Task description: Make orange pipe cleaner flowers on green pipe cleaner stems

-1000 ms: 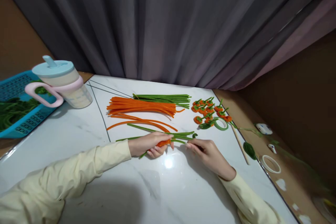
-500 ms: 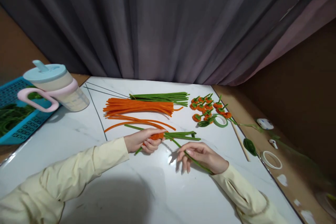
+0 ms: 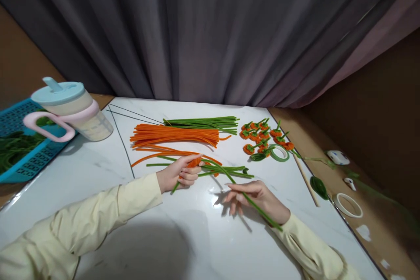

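Note:
My left hand (image 3: 179,175) is closed on a small orange pipe-cleaner coil (image 3: 194,162) with a green stem sticking out below it. My right hand (image 3: 257,199) pinches a long green pipe cleaner (image 3: 244,195) that runs from the coil diagonally past my wrist. Both hands hover just above the white marble table (image 3: 98,170). Several loose green pipe cleaners (image 3: 229,170) lie right behind the hands.
A bundle of orange pipe cleaners (image 3: 175,134) and a green bundle (image 3: 205,122) lie further back. Finished orange flowers (image 3: 264,135), a green tape roll (image 3: 278,153), a wooden stick (image 3: 306,179), a lidded cup (image 3: 70,109) and a blue basket (image 3: 19,144) surround them.
My right hand has drawn back toward me, pulling one green pipe cleaner out diagonally from the coil. My left hand lifted slightly and shifted left with the coil.

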{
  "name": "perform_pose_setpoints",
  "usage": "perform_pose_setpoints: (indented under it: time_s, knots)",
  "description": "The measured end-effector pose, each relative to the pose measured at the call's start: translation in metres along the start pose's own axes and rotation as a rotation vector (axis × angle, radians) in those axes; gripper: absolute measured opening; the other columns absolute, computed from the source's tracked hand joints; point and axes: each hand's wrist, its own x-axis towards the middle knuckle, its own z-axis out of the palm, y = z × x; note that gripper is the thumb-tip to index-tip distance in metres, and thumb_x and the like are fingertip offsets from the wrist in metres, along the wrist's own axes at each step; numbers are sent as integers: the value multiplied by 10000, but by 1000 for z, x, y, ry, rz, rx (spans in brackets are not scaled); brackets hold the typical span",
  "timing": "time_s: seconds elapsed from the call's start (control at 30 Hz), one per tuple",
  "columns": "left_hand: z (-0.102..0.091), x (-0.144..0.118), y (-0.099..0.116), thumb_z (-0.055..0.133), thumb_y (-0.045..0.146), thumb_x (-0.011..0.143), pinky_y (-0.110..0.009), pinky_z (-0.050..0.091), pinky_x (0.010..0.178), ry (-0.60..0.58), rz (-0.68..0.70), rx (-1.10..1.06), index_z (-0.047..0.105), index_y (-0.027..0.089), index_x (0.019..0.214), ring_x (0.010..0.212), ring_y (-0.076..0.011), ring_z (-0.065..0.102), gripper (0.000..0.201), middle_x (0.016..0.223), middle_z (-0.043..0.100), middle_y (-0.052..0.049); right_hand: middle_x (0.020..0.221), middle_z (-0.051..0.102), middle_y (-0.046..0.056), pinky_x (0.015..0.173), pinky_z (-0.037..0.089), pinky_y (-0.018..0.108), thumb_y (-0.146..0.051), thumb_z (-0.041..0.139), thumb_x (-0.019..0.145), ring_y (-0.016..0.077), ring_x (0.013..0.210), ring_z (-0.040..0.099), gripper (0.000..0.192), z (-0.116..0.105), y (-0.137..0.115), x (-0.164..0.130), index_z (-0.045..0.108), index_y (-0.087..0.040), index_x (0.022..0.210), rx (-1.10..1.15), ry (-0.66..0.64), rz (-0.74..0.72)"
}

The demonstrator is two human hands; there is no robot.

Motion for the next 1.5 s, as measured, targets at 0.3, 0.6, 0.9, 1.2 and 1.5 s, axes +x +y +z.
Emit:
perform_pose_setpoints:
  time_s: [0.3, 0.6, 0.9, 1.2, 1.5]
  knots:
    - [7, 1, -9, 449, 400, 895, -125, 99, 273, 16, 31, 0, 505, 148, 696, 292, -31, 97, 327, 362, 241, 107, 743, 601, 67, 552, 449, 245, -155, 408, 896, 143, 637, 515, 367, 32, 1, 2, 571, -247, 1212, -1244, 266, -547]
    - [19, 1, -10, 391, 378, 922, -134, 81, 280, 36, 182, -70, 519, 161, 731, 290, -38, 111, 316, 366, 236, 102, 761, 592, 16, 405, 439, 209, -388, 514, 853, 97, 480, 512, 212, 37, -15, 27, 519, -212, 973, -3, 695, -59]
    - [39, 21, -13, 509, 424, 861, -126, 99, 274, 34, 367, 60, 523, 171, 800, 293, -33, 110, 260, 360, 248, 113, 401, 553, 17, 233, 318, 150, -584, 598, 717, 61, 244, 419, 512, 87, 5, 59, 546, -99, 562, 208, 174, 339]
    - [32, 24, -19, 536, 463, 832, -113, 96, 277, 143, 350, 169, 534, 160, 787, 310, -26, 114, 306, 387, 235, 119, 389, 574, 3, 196, 287, 144, -550, 649, 679, 74, 218, 429, 463, 86, 19, 60, 521, -119, 571, 327, 105, 345]
    - [29, 21, -7, 480, 417, 880, -123, 32, 279, 98, 268, -71, 533, 161, 733, 292, -24, 75, 300, 369, 179, 121, 525, 621, 33, 278, 413, 161, -491, 684, 668, 81, 315, 517, 434, 44, -4, 66, 602, -66, 696, 55, -68, 415]
